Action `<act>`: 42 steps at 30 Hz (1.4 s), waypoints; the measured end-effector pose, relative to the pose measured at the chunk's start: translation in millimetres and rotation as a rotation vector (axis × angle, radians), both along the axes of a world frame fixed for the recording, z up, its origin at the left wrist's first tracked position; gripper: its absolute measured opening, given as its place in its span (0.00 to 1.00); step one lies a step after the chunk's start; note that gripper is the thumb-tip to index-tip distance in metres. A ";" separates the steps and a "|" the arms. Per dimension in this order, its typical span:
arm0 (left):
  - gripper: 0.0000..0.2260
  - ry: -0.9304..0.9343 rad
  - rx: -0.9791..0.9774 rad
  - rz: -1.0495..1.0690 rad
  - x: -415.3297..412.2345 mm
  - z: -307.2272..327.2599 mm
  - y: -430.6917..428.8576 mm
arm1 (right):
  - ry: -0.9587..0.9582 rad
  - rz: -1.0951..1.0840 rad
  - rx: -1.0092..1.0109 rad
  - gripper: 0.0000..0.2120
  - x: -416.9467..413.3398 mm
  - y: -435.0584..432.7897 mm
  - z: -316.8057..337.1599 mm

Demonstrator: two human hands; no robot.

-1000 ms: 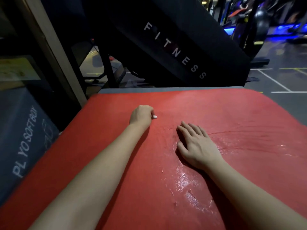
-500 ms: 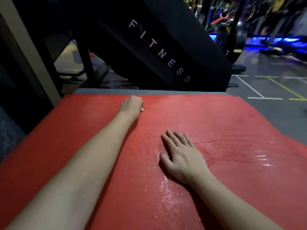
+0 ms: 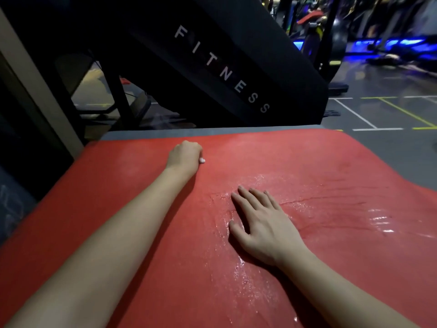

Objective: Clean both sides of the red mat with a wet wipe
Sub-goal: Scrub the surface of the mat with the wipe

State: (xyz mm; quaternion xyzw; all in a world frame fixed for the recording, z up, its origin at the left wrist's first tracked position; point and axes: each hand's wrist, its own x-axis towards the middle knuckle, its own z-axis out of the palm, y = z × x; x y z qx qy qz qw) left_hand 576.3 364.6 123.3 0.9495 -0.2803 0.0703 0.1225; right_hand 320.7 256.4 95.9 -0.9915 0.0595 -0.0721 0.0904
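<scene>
Over the last 1 s our left hand (image 3: 185, 155) had pushed the wet wipe (image 3: 202, 160) up toward the far edge of the red mat (image 3: 331, 176). It was fisted round the wipe, w/ only a white tip showing. Our right hand (image 3: 262, 223) hadn't moved: fingers straight, palm flat, pinning the mat amid the wet sheen. We judged the mid and right of this face wiped, the matt left strip not yet, and side 2 untouched. The mat lay flat, face up, on a grey platform (image 3: 212, 133), far edge toward the black machine (image 3: 224, 74). Its near end was out of frame, so we couldn't tell its long axis.
</scene>
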 end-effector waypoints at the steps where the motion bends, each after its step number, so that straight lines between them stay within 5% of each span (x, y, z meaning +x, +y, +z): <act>1: 0.07 -0.005 -0.017 0.015 5.9 1.3 -7.5 | -0.001 0.000 -0.001 0.34 -1.4 -0.8 0.1; 16: 0.06 0.130 -0.088 0.040 54.8 3.3 -11.3 | -0.003 0.010 0.025 0.36 3.1 -2.8 0.5; 29: 0.10 -0.047 -0.070 0.148 94.0 -1.0 -55.7 | -0.010 -0.003 0.060 0.34 4.2 -2.9 -1.4; 42: 0.07 0.003 -0.139 -0.037 60.2 2.0 -56.3 | -0.027 -0.005 0.058 0.33 5.4 -3.6 -3.0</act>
